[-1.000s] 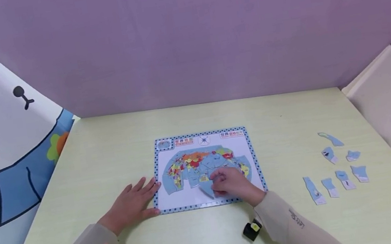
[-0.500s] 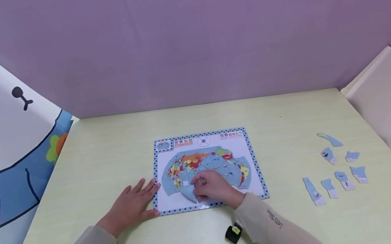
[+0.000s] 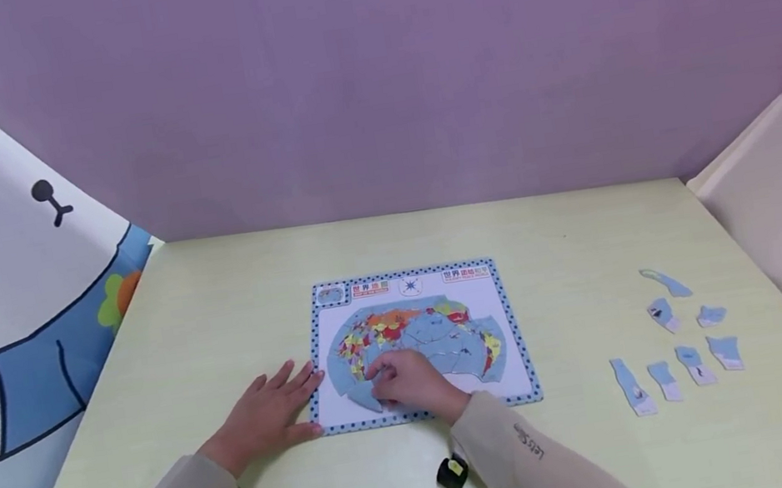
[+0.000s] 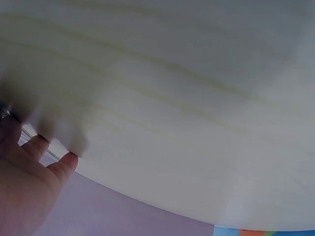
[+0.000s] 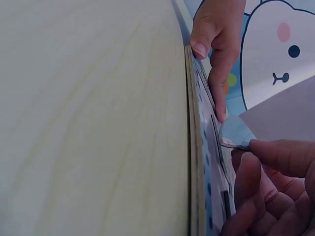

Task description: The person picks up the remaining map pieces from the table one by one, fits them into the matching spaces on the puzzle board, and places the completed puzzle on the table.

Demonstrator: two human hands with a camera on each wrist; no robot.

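Observation:
A world map jigsaw board (image 3: 511, 386) with a dotted blue border lies on the table, its assembled map covering most of the middle. My right hand (image 3: 415, 384) pinches a blue puzzle piece (image 3: 363, 398) between thumb and finger, over the lower left of the map. In the right wrist view that piece (image 5: 235, 132) stands tilted above the board. Spread flat, my left hand (image 3: 265, 415) rests at the board's left edge, fingertips on the border. The left wrist view shows only part of the left hand (image 4: 24, 182) and the table. My right hand hides some of the map.
Several loose puzzle pieces (image 3: 690, 364) lie apart on the right of the table. A small black device (image 3: 452, 475) with a yellow mark is at my right wrist. A purple backdrop (image 3: 397, 83) rises behind the table, and a cartoon-printed cloth (image 3: 8, 318) hangs at the left.
My right hand has moved left across the board with the puzzle piece, from the lower middle to the lower left of the map. My left hand has stayed at the board's edge.

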